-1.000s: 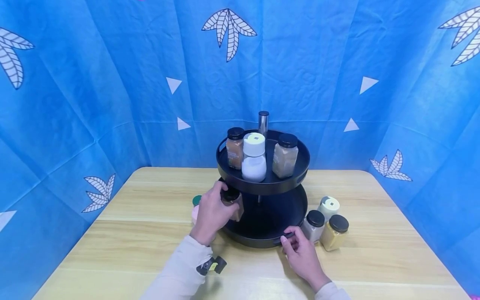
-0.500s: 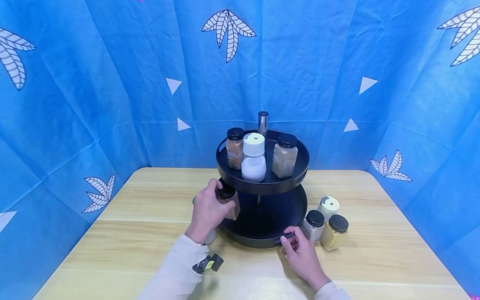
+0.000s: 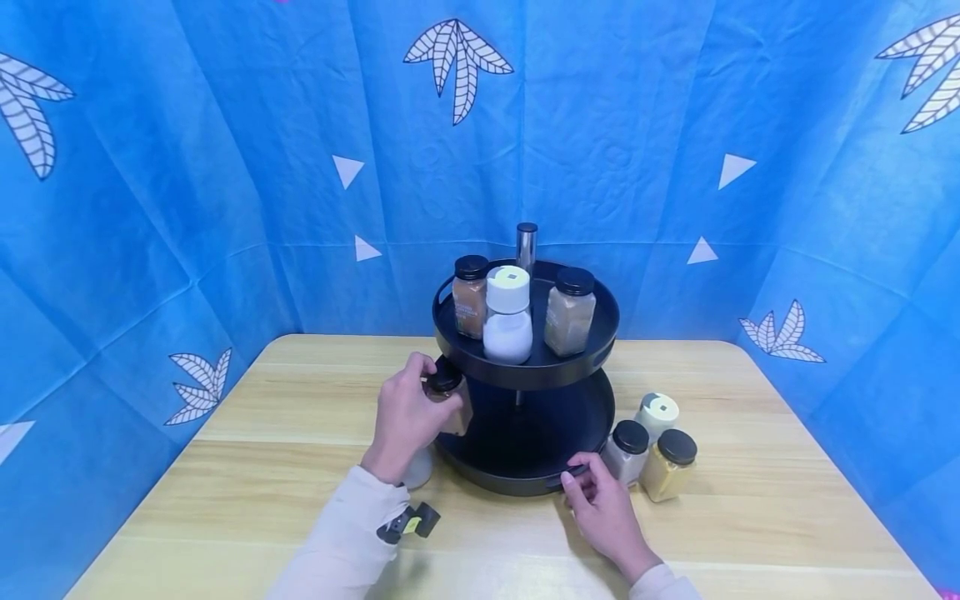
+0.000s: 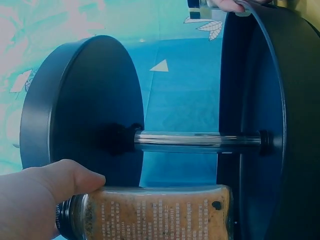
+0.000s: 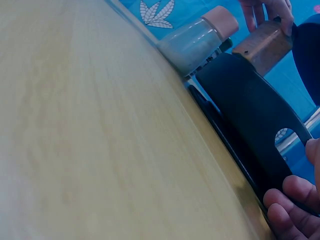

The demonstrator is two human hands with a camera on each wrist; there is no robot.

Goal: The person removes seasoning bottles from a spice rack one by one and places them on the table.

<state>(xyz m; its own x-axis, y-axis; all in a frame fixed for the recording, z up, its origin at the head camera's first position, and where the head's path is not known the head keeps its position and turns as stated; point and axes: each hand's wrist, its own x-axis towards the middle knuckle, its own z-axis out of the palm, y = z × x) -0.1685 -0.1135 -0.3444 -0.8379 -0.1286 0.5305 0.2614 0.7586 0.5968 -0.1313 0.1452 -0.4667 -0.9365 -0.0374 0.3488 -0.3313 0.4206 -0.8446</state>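
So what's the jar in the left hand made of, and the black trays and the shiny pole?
The jar is clear and glossy, its filling showing through: glass or plastic. The black trays look smooth and satiny, perhaps painted metal or plastic. The pole looks like polished metal, with bright streaks along it.

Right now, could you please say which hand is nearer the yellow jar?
Right. In the head view, the right hand is just left of the yellow jar, at the lower tray; the left hand is farther off, across that tray, holding a brown jar.
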